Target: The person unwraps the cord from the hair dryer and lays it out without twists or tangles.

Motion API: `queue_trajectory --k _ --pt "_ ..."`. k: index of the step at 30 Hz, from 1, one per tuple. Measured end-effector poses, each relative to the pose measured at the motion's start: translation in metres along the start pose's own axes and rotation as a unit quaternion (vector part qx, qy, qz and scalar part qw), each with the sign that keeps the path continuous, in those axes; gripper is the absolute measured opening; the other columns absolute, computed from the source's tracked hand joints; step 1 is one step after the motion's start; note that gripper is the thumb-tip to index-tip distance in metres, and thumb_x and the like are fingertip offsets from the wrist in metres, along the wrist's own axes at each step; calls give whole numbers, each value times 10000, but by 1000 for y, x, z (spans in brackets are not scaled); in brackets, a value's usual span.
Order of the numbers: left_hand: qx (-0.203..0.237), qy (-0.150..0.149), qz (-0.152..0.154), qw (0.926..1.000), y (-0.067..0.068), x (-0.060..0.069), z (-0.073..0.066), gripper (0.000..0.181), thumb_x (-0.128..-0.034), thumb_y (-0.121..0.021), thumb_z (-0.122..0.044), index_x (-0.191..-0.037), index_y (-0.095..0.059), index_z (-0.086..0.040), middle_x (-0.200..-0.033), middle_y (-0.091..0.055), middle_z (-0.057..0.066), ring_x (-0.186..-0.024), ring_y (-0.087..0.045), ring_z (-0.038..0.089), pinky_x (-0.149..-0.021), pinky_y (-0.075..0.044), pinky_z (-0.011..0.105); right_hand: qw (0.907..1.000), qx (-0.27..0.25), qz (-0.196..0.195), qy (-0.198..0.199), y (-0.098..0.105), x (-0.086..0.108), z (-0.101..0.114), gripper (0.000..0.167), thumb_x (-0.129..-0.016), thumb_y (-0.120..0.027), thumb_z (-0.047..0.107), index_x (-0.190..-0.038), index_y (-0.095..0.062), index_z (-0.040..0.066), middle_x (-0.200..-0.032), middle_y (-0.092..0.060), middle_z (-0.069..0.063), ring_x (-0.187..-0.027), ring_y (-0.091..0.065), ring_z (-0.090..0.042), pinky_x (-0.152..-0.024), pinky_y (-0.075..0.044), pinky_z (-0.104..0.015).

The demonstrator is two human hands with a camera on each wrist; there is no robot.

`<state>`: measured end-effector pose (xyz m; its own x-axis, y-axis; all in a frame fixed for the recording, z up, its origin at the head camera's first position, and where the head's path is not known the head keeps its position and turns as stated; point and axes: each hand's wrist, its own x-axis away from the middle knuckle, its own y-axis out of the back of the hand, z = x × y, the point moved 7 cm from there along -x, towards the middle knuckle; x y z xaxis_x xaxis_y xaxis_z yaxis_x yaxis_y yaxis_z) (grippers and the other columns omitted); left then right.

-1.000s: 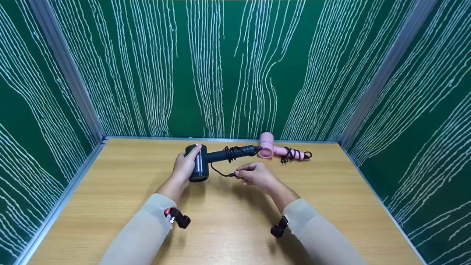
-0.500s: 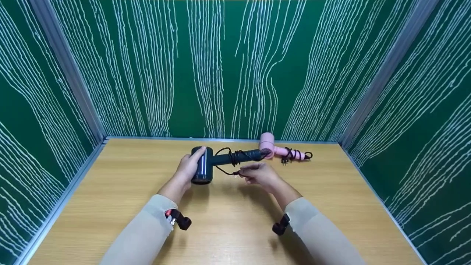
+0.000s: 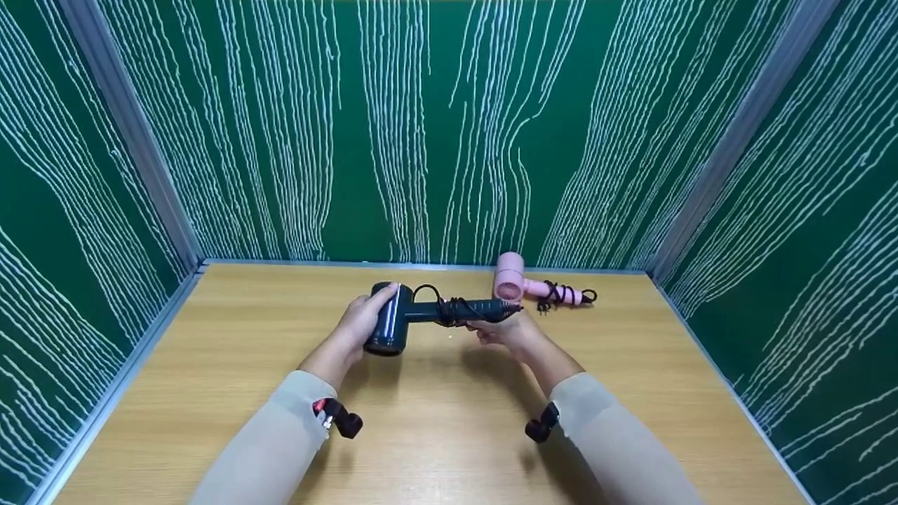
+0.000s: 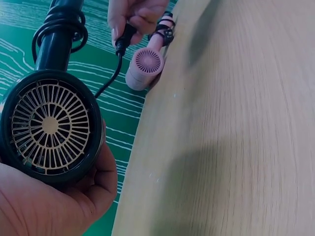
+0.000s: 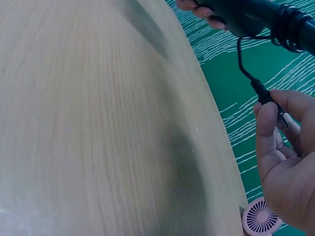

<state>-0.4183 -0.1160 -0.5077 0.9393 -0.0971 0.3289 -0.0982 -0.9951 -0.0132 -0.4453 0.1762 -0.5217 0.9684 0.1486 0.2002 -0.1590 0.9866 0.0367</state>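
Note:
My left hand (image 3: 357, 324) grips a dark green hair dryer (image 3: 389, 326) round its barrel, holding it above the table. Its handle points right, with a black cord (image 3: 456, 313) coiled about it. In the left wrist view, the round slotted grille (image 4: 49, 125) of the dryer faces the camera. My right hand (image 3: 518, 332) pinches the plug (image 5: 265, 97) at the cord's end between thumb and fingers, as the right wrist view shows. A short free length of cord runs from the plug to the dryer. From the head camera, the handle and coils hide the plug.
A pink hair dryer (image 3: 510, 275), its cord (image 3: 558, 293) wound round the handle, lies at the table's back edge, just beyond the right hand. Green panels (image 3: 365, 175) with white wavy lines enclose the wooden table (image 3: 435, 435) at the back and sides.
The dark green dryer has shifted slightly right and toward me. The right hand with the plug has moved right and under the handle, and a cord loop now stands up above it.

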Motion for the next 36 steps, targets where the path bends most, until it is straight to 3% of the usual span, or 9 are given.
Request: queue_trajectory --k 7,10,15,20,25,30,36 --pt "140 -199 172 9996 -1 0 -3 858 -1074 -616 -718 -1606 -443 -67 -1291 -688 154 -1052 -720 234 -853 -661 339 9988 -138 -282 376 9 0 10 384 -904 -654 -250 -871 -768 116 -737 -700 -13 -661 -659 -143 -668 -630 -285" --pt "120 -218 225 9994 -2 2 -4 825 -1085 -604 -704 -1594 -453 -73 -1289 -689 152 -1049 -721 233 -839 -662 335 9981 -151 -325 495 11 2 14 338 -906 -690 -247 -984 -827 53 -799 -728 -6 -667 -673 -132 -655 -629 -267" --pt "-53 -184 257 9995 -1 3 -4 829 -1083 -604 -710 -1593 -458 -72 -1273 -698 148 -1017 -728 224 -828 -650 318 9974 -24 -494 515 15 4 21 323 -976 -769 -108 -1293 -810 -64 -1044 -831 -47 -796 -751 -124 -703 -647 -266" --pt "-140 -181 276 9994 2 3 -4 828 -1087 -602 -704 -1597 -458 -68 -1233 -705 134 -973 -730 210 -805 -641 307 9942 600 -612 643 21 4 27 308 -1010 -834 80 -1296 -824 -33 -1155 -855 -109 -935 -767 -132 -786 -652 -234" --pt "-235 -96 275 9993 4 3 -3 855 -1089 -593 -710 -1642 -421 -80 -1290 -686 145 -1015 -718 219 -823 -637 306 9917 892 -684 618 27 3 31 313 -1008 -870 165 -1280 -847 14 -1205 -823 -61 -1033 -704 -122 -860 -601 -203" --pt "-407 -3 222 9989 6 3 0 907 -1069 -611 -740 -1667 -395 -93 -1370 -662 167 -1094 -710 241 -862 -639 309 9952 585 -635 465 31 0 33 339 -1021 -855 130 -1325 -814 -14 -1082 -812 -39 -897 -751 -121 -795 -641 -233" --pt "-577 -73 198 9981 6 4 3 957 -1048 -633 -760 -1675 -382 -81 -1388 -654 176 -1131 -704 254 -879 -641 318 9965 157 -569 594 33 1 38 311 -1026 -836 77 -1312 -803 -43 -983 -801 -46 -765 -732 -117 -726 -667 -251"
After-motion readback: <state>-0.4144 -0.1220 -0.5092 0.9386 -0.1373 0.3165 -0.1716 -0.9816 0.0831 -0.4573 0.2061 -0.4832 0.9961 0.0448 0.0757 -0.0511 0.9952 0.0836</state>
